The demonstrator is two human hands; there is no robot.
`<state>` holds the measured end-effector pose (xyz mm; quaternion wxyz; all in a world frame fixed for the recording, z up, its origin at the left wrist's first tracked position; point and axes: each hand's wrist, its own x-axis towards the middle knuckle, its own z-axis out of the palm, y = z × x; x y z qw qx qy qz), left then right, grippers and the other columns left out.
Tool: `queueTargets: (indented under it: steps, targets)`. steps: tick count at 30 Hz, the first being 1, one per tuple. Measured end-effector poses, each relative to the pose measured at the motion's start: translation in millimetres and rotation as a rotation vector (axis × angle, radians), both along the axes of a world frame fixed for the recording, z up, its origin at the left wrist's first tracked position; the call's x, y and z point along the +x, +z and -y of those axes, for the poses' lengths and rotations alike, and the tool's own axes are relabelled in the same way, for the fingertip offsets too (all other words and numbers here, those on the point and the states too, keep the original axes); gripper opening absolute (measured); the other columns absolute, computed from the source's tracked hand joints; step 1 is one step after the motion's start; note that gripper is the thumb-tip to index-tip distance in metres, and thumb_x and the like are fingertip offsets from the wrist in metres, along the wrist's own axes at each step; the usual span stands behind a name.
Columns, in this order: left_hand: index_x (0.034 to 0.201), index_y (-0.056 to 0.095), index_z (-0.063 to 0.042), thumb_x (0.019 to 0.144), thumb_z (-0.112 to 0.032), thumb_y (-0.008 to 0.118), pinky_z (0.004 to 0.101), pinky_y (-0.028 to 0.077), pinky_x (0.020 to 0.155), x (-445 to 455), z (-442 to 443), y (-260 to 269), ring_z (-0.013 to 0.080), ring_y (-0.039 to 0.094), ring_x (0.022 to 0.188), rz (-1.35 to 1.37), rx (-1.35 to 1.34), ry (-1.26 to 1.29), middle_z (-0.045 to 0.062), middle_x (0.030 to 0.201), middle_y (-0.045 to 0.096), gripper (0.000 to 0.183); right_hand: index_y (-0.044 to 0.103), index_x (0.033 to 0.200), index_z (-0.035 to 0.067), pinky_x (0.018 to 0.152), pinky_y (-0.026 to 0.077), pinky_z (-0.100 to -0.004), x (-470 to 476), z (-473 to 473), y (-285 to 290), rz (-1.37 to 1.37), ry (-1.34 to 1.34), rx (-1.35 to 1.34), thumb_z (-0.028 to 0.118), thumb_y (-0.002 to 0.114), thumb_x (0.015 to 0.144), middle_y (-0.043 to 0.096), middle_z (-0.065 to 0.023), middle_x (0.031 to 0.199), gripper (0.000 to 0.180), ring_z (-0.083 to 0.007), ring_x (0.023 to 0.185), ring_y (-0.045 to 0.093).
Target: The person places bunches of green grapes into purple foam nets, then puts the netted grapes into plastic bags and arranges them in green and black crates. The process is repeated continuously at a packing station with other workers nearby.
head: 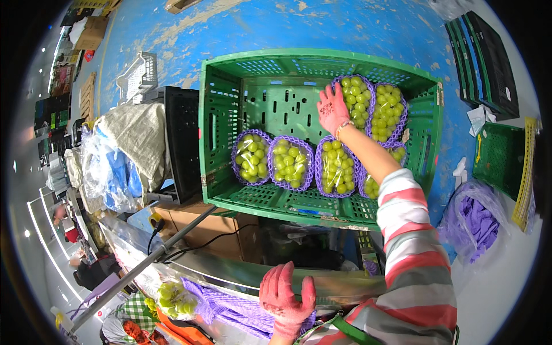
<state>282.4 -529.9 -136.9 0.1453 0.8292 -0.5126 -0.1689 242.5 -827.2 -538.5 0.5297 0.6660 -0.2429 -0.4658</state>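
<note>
My right hand (333, 113), in a pink glove, reaches into a large green plastic crate (276, 114). It touches the left side of a clear pack of green grapes (357, 101) in a purple foam net; whether the fingers grip it is hidden. Another netted grape pack (387, 113) lies against it on the right. Along the crate's near side lie several more, among them a left-end pack (251, 158), its neighbour (290, 163) and a pack (337, 167) below my wrist. My left hand (286, 297), gloved too, holds nothing, fingers apart, above purple foam nets (233, 304).
A metal rail (142, 267) crosses before the crate, with a black cable (207, 245). Unnetted grapes (176, 299) lie by the foam nets. A black crate (183, 144) stands left; stacked folded crates (483, 64) and a bag of purple nets (474, 220) are right. Another person's checked sleeve (136, 312) shows lower left.
</note>
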Motion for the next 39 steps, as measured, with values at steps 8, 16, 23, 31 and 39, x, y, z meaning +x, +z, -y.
queueTargets:
  steps: [8, 16, 23, 31, 39]
  targets:
    - [0.1, 0.059, -0.003, 0.071, -0.025, 0.067, 0.0392, 0.045, 0.076, -2.1, -5.2, -0.6, 0.0312, 0.059, 0.085, 0.029, -0.068, 0.01, 0.013, 0.093, 0.062, 0.037, 0.054, 0.112, 0.009, 0.091, 0.037, -0.0454, 4.3, -107.2, 219.3, 1.852, -0.058, 1.38, 0.03, 0.054, 0.078, 0.049, -0.0162, 0.117, 0.04, -0.0316, 0.105, 0.048]
    - [0.106, 0.057, -0.007, 0.082, -0.025, 0.058, 0.034, 0.044, 0.083, -7.6, -8.1, 14.9, 0.0224, 0.058, 0.092, -0.386, -0.28, 0.228, 0.009, 0.099, 0.061, 0.03, 0.05, 0.117, 0.005, 0.081, 0.048, -0.0324, -25.7, -195.6, 471.9, 2.286, -0.123, 1.946, 0.015, 0.059, 0.085, 0.059, -0.0161, 0.103, 0.035, -0.0277, 0.095, 0.059]
    - [0.109, 0.053, -0.001, 0.083, -0.001, 0.049, 0.0345, 0.044, 0.088, -44.3, -164.3, 91.7, 0.0286, 0.052, 0.101, -0.27, -0.939, 0.605, 0.016, 0.112, 0.051, 0.026, 0.046, 0.121, 0.007, 0.087, 0.044, -0.0346, -103.4, -356.4, 482.4, 1.762, -0.355, 1.995, 0.026, 0.064, 0.079, 0.051, -0.0155, 0.11, 0.049, -0.0259, 0.097, 0.054]
    - [0.113, 0.051, -0.001, 0.086, -0.006, 0.053, 0.0283, 0.043, 0.081, -178.2, -452.6, 94.5, 0.0154, 0.051, 0.089, -0.4, -1.053, 1.315, 0.007, 0.101, 0.054, 0.027, 0.054, 0.118, 0.02, 0.101, 0.029, -0.0472, -136.6, -517.0, 380.5, 1.379, 0.389, 1.455, 0.038, 0.062, 0.069, 0.028, -0.0228, 0.138, 0.053, -0.0432, 0.123, 0.027]
    - [0.11, 0.054, -0.002, 0.087, -0.008, 0.054, 0.0241, 0.043, 0.079, -288.0, -566.5, 52.7, 0.0103, 0.051, 0.085, -0.44, -1.213, 1.638, 0.003, 0.097, 0.055, 0.024, 0.057, 0.098, 0.015, 0.077, 0.04, -0.0433, -86.5, -502.4, 407.1, 1.366, 0.466, 1.408, 0.02, 0.061, 0.073, 0.054, -0.0064, 0.1, 0.025, -0.0298, 0.094, 0.049]
